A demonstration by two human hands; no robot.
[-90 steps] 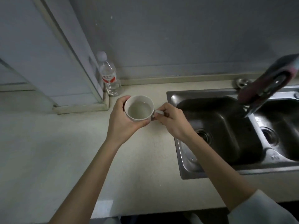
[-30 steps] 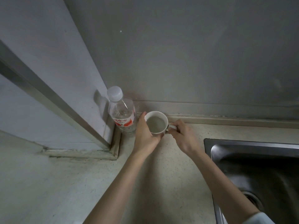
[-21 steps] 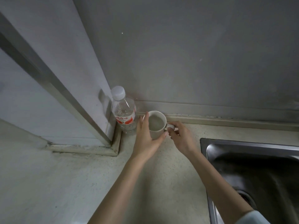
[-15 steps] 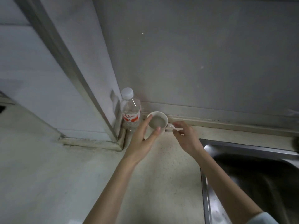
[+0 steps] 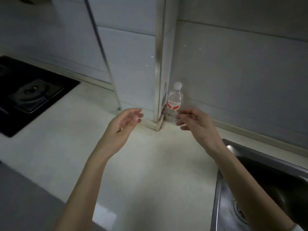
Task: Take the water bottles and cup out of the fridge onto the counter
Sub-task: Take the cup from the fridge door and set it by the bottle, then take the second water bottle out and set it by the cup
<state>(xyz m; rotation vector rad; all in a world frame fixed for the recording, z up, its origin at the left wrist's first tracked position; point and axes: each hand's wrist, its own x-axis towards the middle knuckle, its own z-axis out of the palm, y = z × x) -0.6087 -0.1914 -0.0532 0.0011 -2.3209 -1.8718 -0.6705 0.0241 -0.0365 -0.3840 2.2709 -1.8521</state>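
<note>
A clear water bottle (image 5: 174,102) with a white cap and a red-and-white label stands upright on the pale counter (image 5: 150,164), in the corner between a white tiled pillar (image 5: 138,64) and the back wall. My left hand (image 5: 123,124) hovers above the counter left of the pillar's foot, fingers relaxed and holding nothing. My right hand (image 5: 195,124) hovers just right of the bottle and in front of it, fingers loosely spread and empty. The white cup does not show; the spot beside the bottle is covered by my right hand.
A steel sink (image 5: 266,164) fills the lower right, under my right forearm. A black gas hob (image 5: 25,97) is set into the counter at the far left. The grey wall runs behind the bottle.
Both hands have let go of the cup and drawn back from it, now open. The view has swung left, bringing the hob in; the cup is out of sight.
</note>
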